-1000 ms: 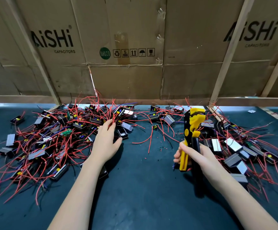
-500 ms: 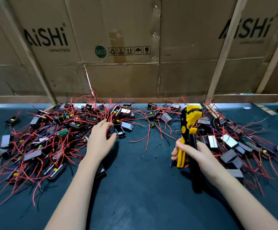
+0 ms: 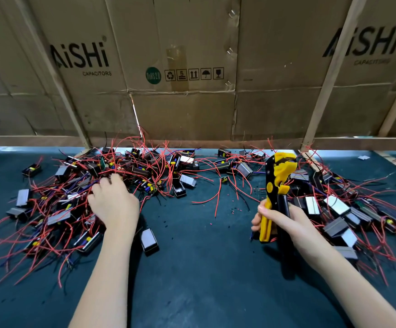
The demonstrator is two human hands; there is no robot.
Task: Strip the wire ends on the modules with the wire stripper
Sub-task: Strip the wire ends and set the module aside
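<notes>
Typically light and small, the modules [image 3: 112,171] lie in two tangled heaps on the desk [image 3: 204,280] — one spread over the left half toward the back edge, the other along the right side. I judge each to be a stiff little case carrying thin, springy red wires [image 3: 218,192] that snag on their neighbours; a module lifted by its wire would likely drag others with it, so I would take hold of the hard case and leave the wire end free for the tool. My left hand [image 3: 114,204] rests palm down on the left heap with fingers bent into the wires; whether it has hold of a module I cannot tell, since the fingertips are hidden. My right hand [image 3: 284,223] grips the handles of the wire stripper [image 3: 276,185], fingers wrapped round them, the tool held upright above the desk near the right heap with its yellow head uppermost. One loose module [image 3: 149,240] lies apart, just beside my left forearm. Flattened cardboard boxes [image 3: 192,67] stand along the back edge. Bits of stripped insulation dot the desk between the heaps — easily mistaken for wire ends.
</notes>
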